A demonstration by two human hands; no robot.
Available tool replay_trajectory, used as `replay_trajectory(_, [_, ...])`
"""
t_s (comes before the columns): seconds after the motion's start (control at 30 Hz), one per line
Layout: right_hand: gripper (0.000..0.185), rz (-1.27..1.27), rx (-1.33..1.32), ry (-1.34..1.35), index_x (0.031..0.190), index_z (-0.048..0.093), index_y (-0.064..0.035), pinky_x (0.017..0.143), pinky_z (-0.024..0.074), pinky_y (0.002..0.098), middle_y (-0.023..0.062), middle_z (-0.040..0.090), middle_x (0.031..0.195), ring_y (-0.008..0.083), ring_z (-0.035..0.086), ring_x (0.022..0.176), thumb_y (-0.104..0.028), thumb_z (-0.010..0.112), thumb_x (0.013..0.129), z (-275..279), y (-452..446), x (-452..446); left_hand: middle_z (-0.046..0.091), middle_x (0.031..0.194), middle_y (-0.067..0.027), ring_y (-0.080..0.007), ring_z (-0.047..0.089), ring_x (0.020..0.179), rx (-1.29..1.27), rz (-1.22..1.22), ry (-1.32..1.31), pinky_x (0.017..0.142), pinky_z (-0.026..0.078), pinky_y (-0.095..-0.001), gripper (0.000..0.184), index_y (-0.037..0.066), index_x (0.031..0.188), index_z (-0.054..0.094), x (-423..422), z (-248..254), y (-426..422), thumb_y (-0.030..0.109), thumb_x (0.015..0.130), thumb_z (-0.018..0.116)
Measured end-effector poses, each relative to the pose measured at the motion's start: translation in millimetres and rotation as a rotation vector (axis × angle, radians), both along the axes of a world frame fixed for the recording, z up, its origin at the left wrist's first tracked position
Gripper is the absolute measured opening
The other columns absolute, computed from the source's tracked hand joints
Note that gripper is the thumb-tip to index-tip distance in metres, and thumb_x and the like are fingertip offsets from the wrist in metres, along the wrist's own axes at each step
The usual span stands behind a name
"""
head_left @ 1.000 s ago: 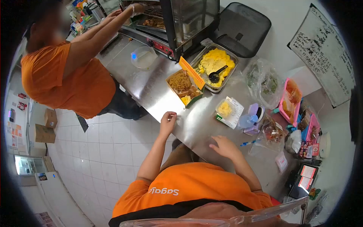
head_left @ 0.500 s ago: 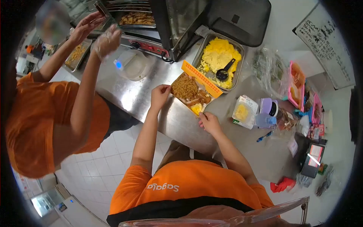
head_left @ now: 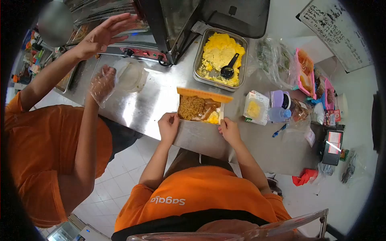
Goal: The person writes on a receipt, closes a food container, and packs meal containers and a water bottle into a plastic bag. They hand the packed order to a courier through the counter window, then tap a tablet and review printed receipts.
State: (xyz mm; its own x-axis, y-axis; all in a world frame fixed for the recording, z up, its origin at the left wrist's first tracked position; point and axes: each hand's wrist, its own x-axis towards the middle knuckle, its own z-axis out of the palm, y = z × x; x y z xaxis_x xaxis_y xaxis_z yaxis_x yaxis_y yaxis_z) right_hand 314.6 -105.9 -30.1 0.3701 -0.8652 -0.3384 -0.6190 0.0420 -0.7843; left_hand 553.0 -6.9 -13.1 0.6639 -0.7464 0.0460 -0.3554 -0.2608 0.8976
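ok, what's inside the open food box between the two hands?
The food box shows a brown mound at left, brown pieces beside it, yellow-and-white food at front right. What's underneath is covered.

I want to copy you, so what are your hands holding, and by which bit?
The box, by its near corners: the left hand grips the left one, the right hand the right one.

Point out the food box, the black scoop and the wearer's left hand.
Food box (head_left: pixel 205 94), head view: its orange lid flap.
Black scoop (head_left: pixel 227 72), head view: its round bowl end.
Left hand (head_left: pixel 168 126), head view: back of the hand.
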Motion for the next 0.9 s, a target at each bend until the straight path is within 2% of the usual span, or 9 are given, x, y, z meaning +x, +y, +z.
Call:
replay_trajectory(0.1, [0.029, -0.062, -0.106, 0.043, 0.084, 0.058, 0.0023, 0.048, 0.0427, 0.0276, 0.0074, 0.058, 0.058, 0.0122, 0.053, 0.048, -0.023, 0.048, 0.092, -11.6, 8.0, -24.3, 0.062, 0.07, -0.0136, -0.0147, 0.058, 0.057, -0.044, -0.028, -0.057, 0.054, 0.046, -0.0274, 0.013, -0.005, 0.079, 0.064, 0.8, -1.0, 3.9, 0.008, 0.079, 0.063])
replay_trajectory(0.2, [0.025, -0.27, -0.277, 0.041, 0.084, 0.058, 0.0013, 0.051, 0.0405, 0.0268, 0.0057, 0.055, 0.059, 0.0118, 0.05, 0.054, -0.021, 0.05, 0.091, 5.2, 21.4, -66.9, 0.061, 0.078, -0.0133, -0.019, 0.058, 0.067, -0.035, -0.018, 0.081, 0.061, 0.046, -0.0306, 0.011, -0.004, 0.082, 0.061, -1.5, -3.4, 8.0, 0.007, 0.078, 0.063])
replay_trajectory(0.27, [0.02, -0.515, -0.427, 0.009, 0.083, 0.058, 0.0003, 0.057, 0.0412, 0.027, 0.0068, 0.053, 0.065, 0.0144, 0.05, 0.059, -0.017, 0.053, 0.089, -11.7, 23.2, -109.5, 0.058, 0.084, -0.0126, -0.0228, 0.055, 0.076, -0.082, -0.003, -0.155, 0.068, 0.043, -0.0336, 0.011, -0.001, 0.083, 0.059, -2.8, -3.2, 8.3, 0.007, 0.077, 0.064])
replay_trajectory(0.43, [0.024, -0.645, -0.838, 0.518, 0.1, 0.056, -0.0025, 0.08, 0.0403, 0.038, 0.0151, 0.051, 0.095, 0.0279, 0.047, 0.09, -0.016, 0.062, 0.081, -25.9, -8.3, -187.5, 0.053, 0.091, -0.0113, -0.0284, 0.05, 0.086, -0.217, -0.114, -0.406, 0.076, 0.039, -0.0389, 0.018, 0.004, 0.087, 0.055, -40.5, 22.4, -3.9, 0.009, 0.075, 0.066])
replay_trajectory(0.53, [0.037, -0.66, -0.724, 0.469, 0.107, 0.053, -0.0034, 0.084, 0.0379, 0.0431, 0.0229, 0.048, 0.1, 0.0345, 0.045, 0.097, -0.014, 0.066, 0.074, -26.2, -26.1, -201.3, 0.054, 0.095, -0.0117, -0.0296, 0.051, 0.088, -0.366, -0.389, -0.384, 0.078, 0.04, -0.0396, 0.024, 0.005, 0.093, 0.056, -81.0, 36.1, -26.2, 0.013, 0.074, 0.068])
replay_trajectory(0.63, [0.034, -0.657, -0.742, 0.531, 0.103, 0.056, -0.0047, 0.084, 0.04, 0.042, 0.0214, 0.049, 0.1, 0.0355, 0.048, 0.096, -0.01, 0.065, 0.072, -19.9, -34.3, -210.5, 0.052, 0.11, -0.0138, -0.0331, 0.049, 0.103, -0.383, -0.743, -0.422, 0.089, 0.039, -0.0424, 0.039, 0.007, 0.106, 0.054, -126.5, 60.9, -65.9, 0.017, 0.071, 0.07])
replay_trajectory(0.7, [0.032, -0.566, -0.7, 0.441, 0.102, 0.057, -0.0056, 0.083, 0.0414, 0.0415, 0.0204, 0.05, 0.098, 0.0356, 0.049, 0.096, -0.008, 0.065, 0.071, -26.4, -37.3, -228.2, 0.046, 0.122, -0.0146, -0.0336, 0.043, 0.114, -0.333, -0.872, -0.521, 0.098, 0.034, -0.0449, 0.055, 0.007, 0.116, 0.049, -152.8, 75.9, -101.3, 0.021, 0.069, 0.073])
replay_trajectory(0.77, [0.029, -0.473, -0.582, 0.44, 0.099, 0.058, -0.006, 0.082, 0.0425, 0.041, 0.0192, 0.051, 0.097, 0.0356, 0.05, 0.096, -0.007, 0.064, 0.07, -28.3, -31.8, -243.1, 0.044, 0.122, -0.0146, -0.0341, 0.041, 0.113, -0.325, -0.853, -0.647, 0.097, 0.034, -0.0442, 0.068, 0.008, 0.122, 0.045, -167.5, 79.1, -137.4, 0.019, 0.062, 0.076])
replay_trajectory(0.9, [0.02, -0.37, -0.23, 0.493, 0.089, 0.06, -0.0055, 0.081, 0.0431, 0.0404, 0.0179, 0.051, 0.096, 0.0354, 0.05, 0.094, -0.007, 0.064, 0.07, -4.5, -14.5, -256.0, 0.042, 0.122, -0.0141, -0.0334, 0.039, 0.116, -0.16, -1.039, -0.565, 0.1, 0.031, -0.0448, 0.078, 0.008, 0.125, 0.041, -171.3, 48.9, -161.5, 0.02, 0.058, 0.079])
